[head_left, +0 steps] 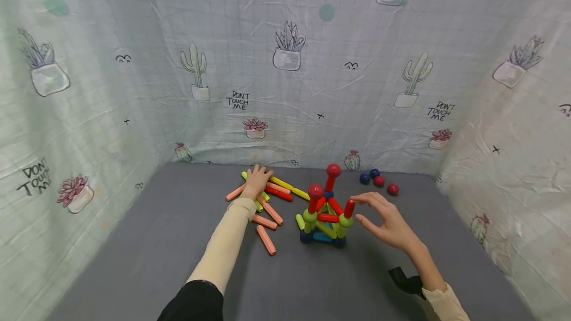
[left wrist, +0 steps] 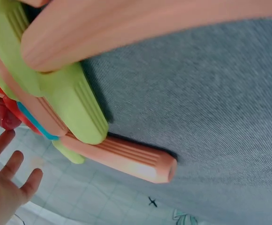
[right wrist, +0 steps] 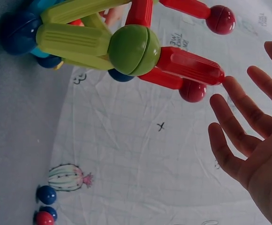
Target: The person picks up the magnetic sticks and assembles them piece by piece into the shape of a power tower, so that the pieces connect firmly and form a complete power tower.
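A magnetic-rod structure (head_left: pixel 327 217) stands on the grey table, with blue balls at its base, green rods and balls above, and red rods higher up. Two of its upright red rods carry red balls; a third red rod (right wrist: pixel 191 65) has a bare top. My right hand (head_left: pixel 389 222) is beside that rod, fingers extended, a fingertip at its end. To the left, my left hand (head_left: pixel 256 182) reaches over a pile of loose rods, fingers loosely spread. In the left wrist view, its fingertips are right at a red ball-like piece (left wrist: pixel 7 115); the thumb is mostly hidden.
Peach rods (head_left: pixel 266 240), green rods and a red rod (head_left: pixel 279 193) lie around the left hand. A yellow rod (head_left: pixel 290 187) stretches toward the structure. Loose blue balls (head_left: pixel 365 178) and red balls (head_left: pixel 393 189) sit at the back right. A patterned cloth (head_left: pixel 285 98) hangs behind.
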Available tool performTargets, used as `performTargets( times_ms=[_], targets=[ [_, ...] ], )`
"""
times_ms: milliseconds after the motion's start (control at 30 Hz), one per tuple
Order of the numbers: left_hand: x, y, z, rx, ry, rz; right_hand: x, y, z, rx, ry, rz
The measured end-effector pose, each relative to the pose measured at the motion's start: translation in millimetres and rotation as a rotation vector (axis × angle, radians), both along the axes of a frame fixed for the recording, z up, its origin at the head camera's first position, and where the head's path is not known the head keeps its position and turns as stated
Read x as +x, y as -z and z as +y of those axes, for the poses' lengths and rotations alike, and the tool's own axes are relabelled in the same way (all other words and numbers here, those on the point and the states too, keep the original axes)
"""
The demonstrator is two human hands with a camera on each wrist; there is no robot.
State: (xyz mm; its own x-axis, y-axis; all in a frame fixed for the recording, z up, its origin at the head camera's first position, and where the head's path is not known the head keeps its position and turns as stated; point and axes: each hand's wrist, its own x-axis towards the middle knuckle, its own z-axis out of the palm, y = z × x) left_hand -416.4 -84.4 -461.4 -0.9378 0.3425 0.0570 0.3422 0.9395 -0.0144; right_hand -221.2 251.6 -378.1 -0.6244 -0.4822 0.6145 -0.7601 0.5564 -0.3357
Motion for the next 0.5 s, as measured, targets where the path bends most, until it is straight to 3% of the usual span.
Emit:
performTargets(
  times_ms=[100, 233, 333, 433, 500],
  targets=[
    [2.0, 0.7, -3.6, -0.056, 0.009, 0.051, -0.3, -0.3, -3.7, -0.012, -0.017, 0.016],
    [3.1, 3.4, -0.1, -0.234, 0.015, 0.047, 3.1, -1.7, -3.3, -0.018, -0.029, 0.016],
    [3.6, 3.8, 1.2, -0.297, 0.012, 0.064, 4.9, -4.1, -2.0, -0.029, -0.026, 0.012],
    [5.7, 4.3, 0.0, -0.202, -0.007, 0.057, 6.7, -7.0, -1.0, -0.041, -0.018, 0.005],
    [9.5, 5.0, -1.7, -0.078, -0.011, 0.013, 8.3, -9.7, -1.7, -0.044, -0.014, 0.014]
  ],
)
